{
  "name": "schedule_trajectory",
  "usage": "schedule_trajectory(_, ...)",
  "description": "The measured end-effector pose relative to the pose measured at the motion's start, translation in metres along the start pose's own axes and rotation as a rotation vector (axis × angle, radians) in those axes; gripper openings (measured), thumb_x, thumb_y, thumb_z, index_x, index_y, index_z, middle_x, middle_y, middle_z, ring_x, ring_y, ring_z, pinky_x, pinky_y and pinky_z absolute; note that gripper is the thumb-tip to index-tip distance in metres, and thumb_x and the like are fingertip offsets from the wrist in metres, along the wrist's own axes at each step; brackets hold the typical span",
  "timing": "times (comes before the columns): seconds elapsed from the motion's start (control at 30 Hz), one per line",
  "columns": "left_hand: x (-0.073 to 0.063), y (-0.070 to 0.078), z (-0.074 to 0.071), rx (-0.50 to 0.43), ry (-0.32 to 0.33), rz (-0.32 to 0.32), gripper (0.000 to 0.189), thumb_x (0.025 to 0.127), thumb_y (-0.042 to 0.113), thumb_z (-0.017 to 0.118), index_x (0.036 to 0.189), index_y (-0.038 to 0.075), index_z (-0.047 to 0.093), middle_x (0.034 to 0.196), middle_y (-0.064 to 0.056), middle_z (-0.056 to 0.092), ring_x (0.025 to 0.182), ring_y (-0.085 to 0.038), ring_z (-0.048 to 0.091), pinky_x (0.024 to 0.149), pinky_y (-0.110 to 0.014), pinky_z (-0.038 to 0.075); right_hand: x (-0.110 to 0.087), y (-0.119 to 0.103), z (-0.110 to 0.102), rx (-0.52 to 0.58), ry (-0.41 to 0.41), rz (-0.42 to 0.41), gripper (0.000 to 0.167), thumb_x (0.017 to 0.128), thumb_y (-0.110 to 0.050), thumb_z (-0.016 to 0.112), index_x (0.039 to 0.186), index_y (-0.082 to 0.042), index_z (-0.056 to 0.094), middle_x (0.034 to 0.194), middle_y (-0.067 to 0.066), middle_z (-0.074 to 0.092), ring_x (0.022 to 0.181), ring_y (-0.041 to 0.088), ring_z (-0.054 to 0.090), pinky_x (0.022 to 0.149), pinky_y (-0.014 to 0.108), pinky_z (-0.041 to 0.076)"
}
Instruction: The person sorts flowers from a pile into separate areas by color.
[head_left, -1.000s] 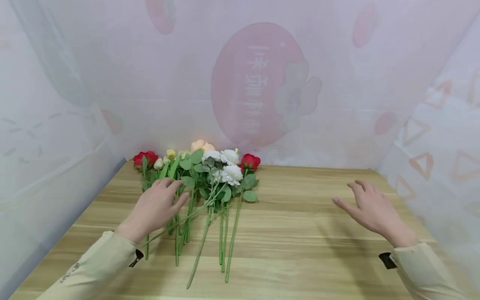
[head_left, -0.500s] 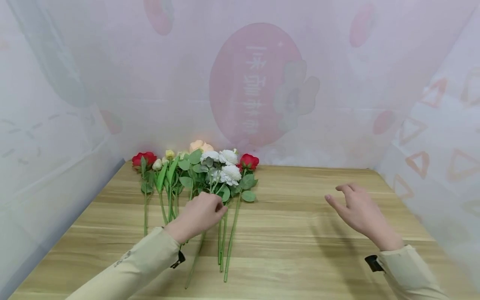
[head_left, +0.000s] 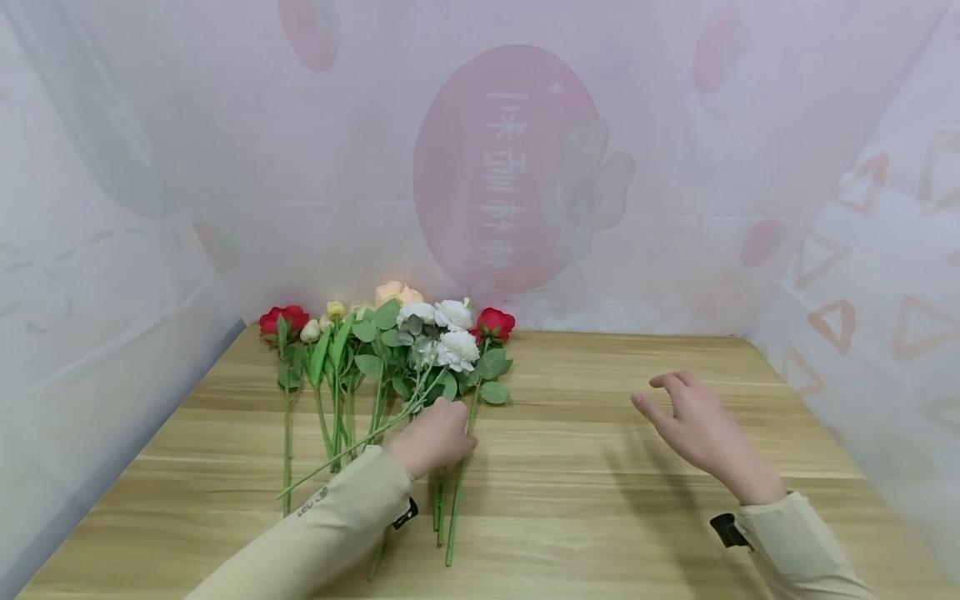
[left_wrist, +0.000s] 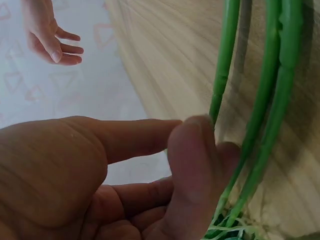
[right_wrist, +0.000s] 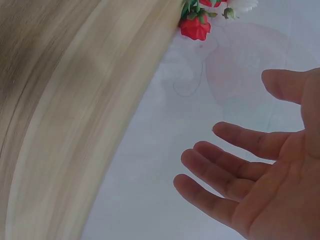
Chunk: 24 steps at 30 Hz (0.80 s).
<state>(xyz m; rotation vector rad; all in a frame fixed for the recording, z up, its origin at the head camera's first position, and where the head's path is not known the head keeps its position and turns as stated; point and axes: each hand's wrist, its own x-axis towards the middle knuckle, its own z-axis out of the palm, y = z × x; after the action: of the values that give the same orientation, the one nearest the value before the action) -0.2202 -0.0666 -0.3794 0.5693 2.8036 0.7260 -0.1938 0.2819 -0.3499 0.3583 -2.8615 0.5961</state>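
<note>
Artificial flowers lie on the wooden table, blooms toward the back wall. My left hand (head_left: 435,437) reaches over their stems, with thumb and forefinger closed at the right-hand red rose (head_left: 495,322). In the left wrist view its green stem (left_wrist: 226,60) runs into the pinch of the fingertips (left_wrist: 192,137), which hide part of it. Two further stems (left_wrist: 280,85) pass close beside the hand. White flowers (head_left: 457,350) lie left of that rose. My right hand (head_left: 705,433) hovers over the table's right side, fingers spread and holding nothing.
A second red rose (head_left: 283,321), pale yellow buds (head_left: 334,311) and a peach flower (head_left: 396,292) lie to the left. One stem (head_left: 337,458) slants across others toward the front left. The wooden table (head_left: 570,517) meets printed cloth walls (head_left: 675,275) at the back and sides.
My left hand has swung right from above the left flowers to the right-hand rose's stem, its fingers drawing together. The right hand has drifted slightly left.
</note>
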Motion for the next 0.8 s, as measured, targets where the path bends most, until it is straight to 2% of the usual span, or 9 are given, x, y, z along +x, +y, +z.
schedule_trajectory(0.17, 0.003, -0.003, 0.003, -0.064, -0.056, -0.053, 0.023, 0.082, -0.005, 0.060, 0.060, 0.003, 0.057, 0.041, -0.006, 0.054, 0.032, -0.015, 0.054, 0.037, -0.028, 0.045, 0.001, -0.005, 0.005, 0.012, 0.022, -0.021, 0.061, 0.101, -0.047, 0.050, 0.120, 0.010, 0.058, 0.125, 0.027, 0.052, 0.106, 0.044, 0.055, 0.086, 0.058, 0.044)
schedule_trajectory(0.3, 0.006, -0.003, 0.004, -0.071, -0.077, -0.074, 0.020, 0.080, -0.009, 0.059, 0.063, 0.002, 0.058, 0.042, -0.007, 0.055, 0.034, -0.016, 0.056, 0.038, -0.028, 0.047, 0.002, -0.008, 0.008, 0.017, 0.027, -0.012, 0.060, 0.101, -0.048, 0.049, 0.116, 0.009, 0.059, 0.125, 0.025, 0.053, 0.104, 0.042, 0.057, 0.084, 0.056, 0.046)
schedule_trajectory(0.47, 0.008, -0.002, 0.004, -0.047, -0.101, -0.052, 0.023, 0.078, -0.014, 0.055, 0.060, -0.001, 0.062, 0.041, -0.006, 0.055, 0.034, -0.014, 0.055, 0.037, -0.025, 0.044, 0.003, -0.010, 0.014, 0.015, 0.037, 0.001, 0.059, 0.101, -0.048, 0.049, 0.117, 0.008, 0.059, 0.124, 0.025, 0.053, 0.107, 0.041, 0.055, 0.085, 0.056, 0.045)
schedule_trajectory(0.53, 0.008, -0.002, 0.004, -0.065, -0.096, -0.041, 0.026, 0.077, -0.014, 0.053, 0.057, -0.001, 0.063, 0.041, -0.005, 0.055, 0.035, -0.016, 0.056, 0.039, -0.025, 0.044, 0.004, -0.011, 0.017, 0.016, 0.043, -0.002, 0.058, 0.101, -0.047, 0.050, 0.116, 0.008, 0.060, 0.123, 0.026, 0.054, 0.107, 0.041, 0.056, 0.085, 0.056, 0.045)
schedule_trajectory(0.67, 0.008, -0.001, 0.004, -0.136, -0.068, -0.018, 0.033, 0.083, -0.006, 0.057, 0.051, 0.003, 0.061, 0.043, -0.003, 0.057, 0.041, -0.020, 0.062, 0.047, -0.024, 0.047, 0.005, -0.016, 0.022, 0.040, 0.039, -0.006, 0.053, 0.101, -0.044, 0.052, 0.114, 0.006, 0.062, 0.121, 0.024, 0.056, 0.102, 0.039, 0.058, 0.083, 0.055, 0.047)
schedule_trajectory(0.8, 0.004, 0.004, 0.006, -0.261, -0.047, 0.009, 0.038, 0.090, 0.005, 0.062, 0.052, 0.005, 0.062, 0.048, -0.002, 0.060, 0.049, -0.023, 0.066, 0.054, -0.027, 0.052, 0.005, -0.025, 0.029, 0.134, 0.012, 0.002, 0.043, 0.101, -0.039, 0.055, 0.112, 0.001, 0.066, 0.113, 0.017, 0.063, 0.094, 0.032, 0.062, 0.077, 0.049, 0.050)
